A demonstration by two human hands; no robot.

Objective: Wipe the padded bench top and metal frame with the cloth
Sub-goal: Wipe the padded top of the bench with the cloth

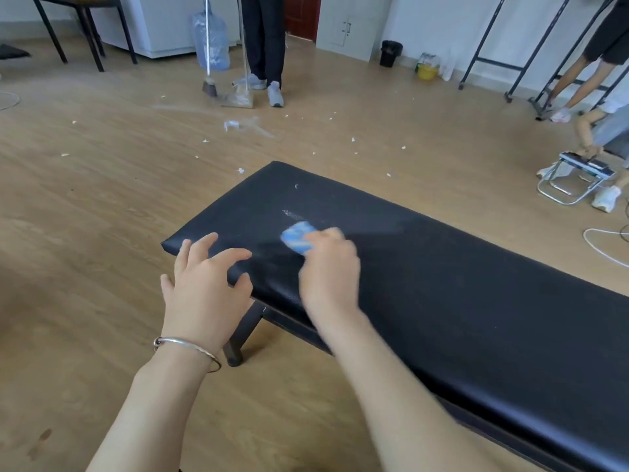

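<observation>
Cloth (296,237) (blue) in right hand (331,270) on bench top (459,287).

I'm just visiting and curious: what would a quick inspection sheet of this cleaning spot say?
Surface: black padded bench top, whitish smear just beyond the cloth.
Job's things: blue-and-white cloth on the bench top; dark metal frame leg under the near corner.
Clutter: white scraps scattered on the wooden floor.
Hands: right hand grips the cloth, blurred; left hand open over the bench corner, holding nothing.
Cables: white cord looped on the floor at right.
Surroundings: a person with broom, water bottle, black bin, folding stool.
</observation>
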